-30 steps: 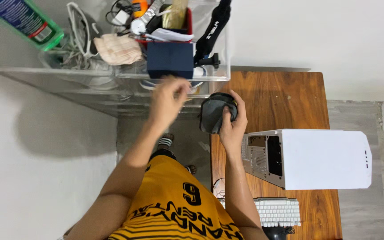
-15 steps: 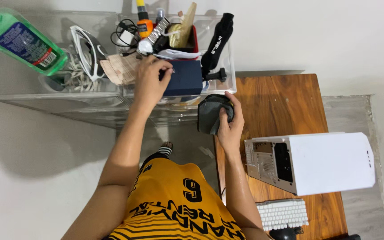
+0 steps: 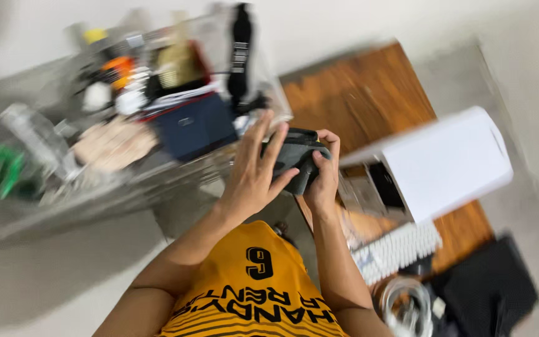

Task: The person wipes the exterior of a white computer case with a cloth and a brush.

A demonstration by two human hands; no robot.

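Head view has swung hard and smeared since half a second ago: I now see the scene tilted, with the wooden desk running toward 1 o'clock and the clear shelf of clutter pushed over to 10 o'clock.

What matters to me is the left hand. Half a second back it was up on the dark blue pouch on that shelf; now it has come down and lies with fingers spread and nearly straight against the near side of the dark grey device. It is touching the device, not closed round it, and holds nothing else. The pouch sits where it was, just at 10 o'clock of the hand.

The right hand has not let go: its fingers curl over the device's top edge and its thumb presses the face, a firm wrapped grip, as before. The device sits between the two hands, in front of the chest, at centre frame.

So I judge both hands are now gathered on the device and the shelf is left alone. The white computer case lies at 3 o'clock, the white keyboard at 5 o'clock below it. Blur hides finer detail.
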